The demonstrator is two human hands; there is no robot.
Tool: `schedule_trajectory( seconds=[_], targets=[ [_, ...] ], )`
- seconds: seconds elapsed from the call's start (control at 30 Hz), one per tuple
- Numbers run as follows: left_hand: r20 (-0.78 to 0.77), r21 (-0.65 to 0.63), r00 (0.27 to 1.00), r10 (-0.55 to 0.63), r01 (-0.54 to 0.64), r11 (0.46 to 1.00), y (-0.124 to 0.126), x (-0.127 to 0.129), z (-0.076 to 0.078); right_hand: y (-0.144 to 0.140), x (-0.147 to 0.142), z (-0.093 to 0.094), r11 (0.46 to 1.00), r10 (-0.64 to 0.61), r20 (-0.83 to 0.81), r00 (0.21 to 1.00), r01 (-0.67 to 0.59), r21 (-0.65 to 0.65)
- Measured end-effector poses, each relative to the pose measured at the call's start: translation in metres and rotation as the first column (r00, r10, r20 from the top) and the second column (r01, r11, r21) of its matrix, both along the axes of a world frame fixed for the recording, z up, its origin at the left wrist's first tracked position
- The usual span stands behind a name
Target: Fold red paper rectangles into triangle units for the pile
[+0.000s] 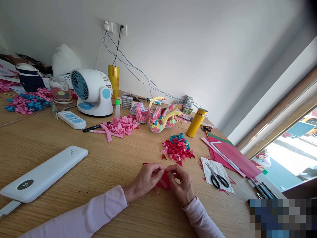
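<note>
My left hand (148,178) and my right hand (182,186) meet over the front of the table, with thumbs and fingers pinched together. A small piece of red paper (166,182) shows between and below the fingertips; its fold and far edges are partly hidden by the fingers. Just beyond lies a heap of red folded paper triangles (177,148), with teal ones at its back. Black-handled scissors (218,177) rest on a white tissue (226,186) to the right of my right hand.
Pink paper pieces (121,125) are heaped farther back, near paper swans (160,119) and a yellow flask (196,122). A white fan (95,91) stands at the back left. A white power bank (49,172) lies at left, red paper sheets (235,158) at right.
</note>
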State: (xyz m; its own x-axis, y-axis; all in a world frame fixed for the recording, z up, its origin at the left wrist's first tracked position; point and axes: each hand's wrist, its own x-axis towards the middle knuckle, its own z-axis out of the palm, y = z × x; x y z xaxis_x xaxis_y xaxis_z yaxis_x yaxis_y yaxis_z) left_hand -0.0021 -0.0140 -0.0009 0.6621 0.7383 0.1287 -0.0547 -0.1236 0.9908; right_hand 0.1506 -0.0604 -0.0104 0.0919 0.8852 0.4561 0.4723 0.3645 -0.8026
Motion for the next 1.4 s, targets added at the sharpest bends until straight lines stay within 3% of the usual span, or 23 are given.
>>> schedule_trajectory(
  seconds=[0.13, 0.3, 0.6, 0.9, 1.03, 1.2, 1.33, 1.4],
  targets=[
    [-0.036, 0.092, 0.997, 0.064, -0.060, 0.994, 0.000, 0.000, -0.002, 0.000, -0.001, 0.002, 0.998, -0.007, -0.024, 1.000, 0.005, -0.067],
    [-0.078, 0.154, 0.991, 0.107, -0.094, 0.984, 0.001, 0.000, -0.008, 0.000, -0.002, 0.002, 0.998, -0.058, 0.037, 0.998, 0.059, -0.022],
    [0.003, -0.005, 0.999, 0.041, -0.041, 0.999, 0.000, 0.002, -0.005, 0.001, -0.003, 0.003, 0.997, -0.070, 0.075, 0.995, 0.068, 0.031],
    [0.045, -0.057, 0.995, 0.095, -0.092, 0.994, 0.002, 0.004, -0.005, 0.000, -0.004, 0.000, 0.984, -0.133, 0.202, 0.970, 0.104, 0.147],
    [0.071, -0.156, 0.996, 0.060, -0.048, 0.987, 0.003, 0.006, -0.005, 0.000, -0.002, 0.001, 0.962, -0.173, 0.335, 0.926, 0.086, 0.259],
    [0.091, -0.269, 0.989, 0.113, -0.085, 0.959, 0.001, 0.007, 0.000, -0.001, 0.003, 0.003, 0.927, -0.239, 0.516, 0.823, 0.035, 0.373],
    [0.112, -0.330, 0.987, 0.118, -0.075, 0.941, 0.000, 0.006, 0.006, -0.004, 0.003, 0.009, 0.935, -0.229, 0.611, 0.758, -0.003, 0.354],
    [0.129, -0.341, 0.985, 0.111, -0.061, 0.938, 0.000, 0.005, 0.006, -0.005, 0.002, 0.012, 0.947, -0.194, 0.615, 0.764, -0.018, 0.321]
  ],
)
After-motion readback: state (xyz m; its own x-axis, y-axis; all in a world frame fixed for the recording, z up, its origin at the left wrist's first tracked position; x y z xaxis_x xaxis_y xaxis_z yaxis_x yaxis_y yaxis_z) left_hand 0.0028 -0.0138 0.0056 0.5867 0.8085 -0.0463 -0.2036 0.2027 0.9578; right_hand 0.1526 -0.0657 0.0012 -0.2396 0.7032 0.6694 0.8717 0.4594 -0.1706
